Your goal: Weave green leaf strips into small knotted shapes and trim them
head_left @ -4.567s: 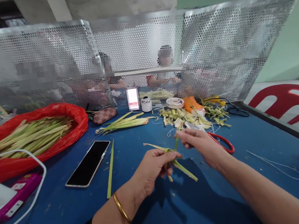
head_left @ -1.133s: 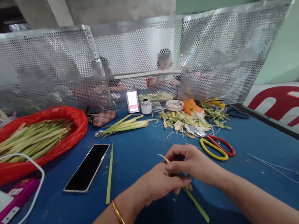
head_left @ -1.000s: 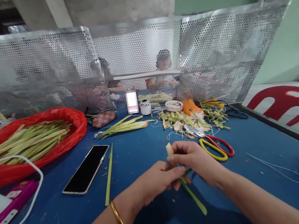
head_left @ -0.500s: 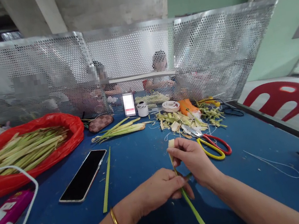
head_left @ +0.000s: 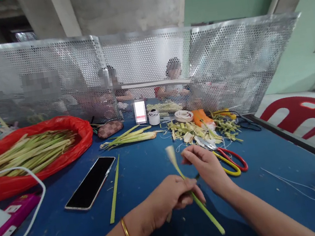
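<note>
My left hand (head_left: 172, 195), with a gold bangle on the wrist, is closed around the middle of a green leaf strip (head_left: 205, 212) above the blue table (head_left: 141, 168). The strip's pale upper end (head_left: 170, 152) stands free and its green lower end slants down to the right. My right hand (head_left: 208, 165) hovers just right of the strip, fingers curled and pinched near a thin bit of leaf; whether it grips anything I cannot make out. Scissors with yellow and red handles (head_left: 231, 160) lie just beyond my right hand.
A red bag of green leaves (head_left: 31, 150) lies at left, a black phone (head_left: 91, 182) and a loose strip (head_left: 115, 188) left of centre. Leaf scraps (head_left: 198, 129), a leaf bundle (head_left: 130, 136) and small pots sit by the perforated metal screen (head_left: 143, 64). Other people sit behind it.
My right hand has let go of the strip's pale top and moved slightly right. The strip now leans left, held by my left hand alone.
</note>
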{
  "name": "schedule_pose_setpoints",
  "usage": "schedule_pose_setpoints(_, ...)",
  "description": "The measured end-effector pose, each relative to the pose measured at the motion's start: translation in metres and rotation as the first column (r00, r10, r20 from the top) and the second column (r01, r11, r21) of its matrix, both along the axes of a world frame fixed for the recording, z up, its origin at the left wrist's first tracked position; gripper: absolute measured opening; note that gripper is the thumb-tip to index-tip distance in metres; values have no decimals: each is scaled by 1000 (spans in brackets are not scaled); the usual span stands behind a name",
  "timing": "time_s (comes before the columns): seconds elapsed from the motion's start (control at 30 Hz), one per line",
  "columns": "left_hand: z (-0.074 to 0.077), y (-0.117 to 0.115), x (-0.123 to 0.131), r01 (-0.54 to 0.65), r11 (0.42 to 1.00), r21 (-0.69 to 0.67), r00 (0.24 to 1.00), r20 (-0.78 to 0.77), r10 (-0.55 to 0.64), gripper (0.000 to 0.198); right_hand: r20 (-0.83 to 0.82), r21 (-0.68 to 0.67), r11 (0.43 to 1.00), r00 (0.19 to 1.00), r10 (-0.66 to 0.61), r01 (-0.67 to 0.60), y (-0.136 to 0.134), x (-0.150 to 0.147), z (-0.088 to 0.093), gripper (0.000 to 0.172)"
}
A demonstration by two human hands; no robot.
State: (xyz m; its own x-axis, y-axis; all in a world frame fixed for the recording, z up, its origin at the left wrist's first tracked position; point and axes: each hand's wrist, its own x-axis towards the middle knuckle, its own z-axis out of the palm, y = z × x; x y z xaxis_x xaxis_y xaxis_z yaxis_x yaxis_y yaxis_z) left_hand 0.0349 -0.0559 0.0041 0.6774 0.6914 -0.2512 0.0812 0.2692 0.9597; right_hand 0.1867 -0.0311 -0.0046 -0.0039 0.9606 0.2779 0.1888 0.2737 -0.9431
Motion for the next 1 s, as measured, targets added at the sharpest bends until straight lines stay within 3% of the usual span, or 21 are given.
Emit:
schedule_pose_setpoints(0.1,0,7,-4,-199,974,-107,972,106,211,44,61,88,976,977,-204,198,13,13,-5,29)
schedule_pose_setpoints(0.2,-2,11,-7,-272,948,-165,939,168,299,44,-101,-43,958,953,-286,283,18,17,-9,37)
schedule_pose_setpoints(0.23,-3,12,-8,-272,947,-170,938,174,301,45,-154,-127,963,954,-257,239,17,16,-9,39)
schedule_pose_setpoints(0.3,-6,13,-7,-258,951,-168,944,164,285,48,-253,-273,962,962,-99,27,13,12,-7,40)
schedule_pose_setpoints(0.4,-9,13,-5,-240,960,-142,958,128,258,57,-388,-337,883,902,187,-328,4,5,-2,39)
schedule_pose_setpoints(0.5,-9,11,-3,-228,967,-110,967,87,238,60,-420,-323,867,879,228,-379,-1,2,-1,35)
schedule_pose_setpoints(0.7,-12,7,2,-223,973,-63,972,57,227,34,-302,-231,959,949,92,-167,5,2,-11,36)
schedule_pose_setpoints(0.8,-14,7,3,-273,957,-99,956,78,281,33,-163,-160,984,985,53,-79,10,4,-12,37)
schedule_pose_setpoints(0.87,-12,8,1,-341,931,-130,929,106,355,38,-50,-40,998,998,-41,39,9,7,-7,35)
schedule_pose_setpoints(0.93,-7,10,-2,-393,904,-167,896,154,417,41,-2,135,962,971,-238,237,3,12,2,30)
schedule_pose_setpoints(1.0,-1,11,-6,-412,887,-208,864,221,453,39,-20,315,853,902,-432,416,-6,15,10,21)
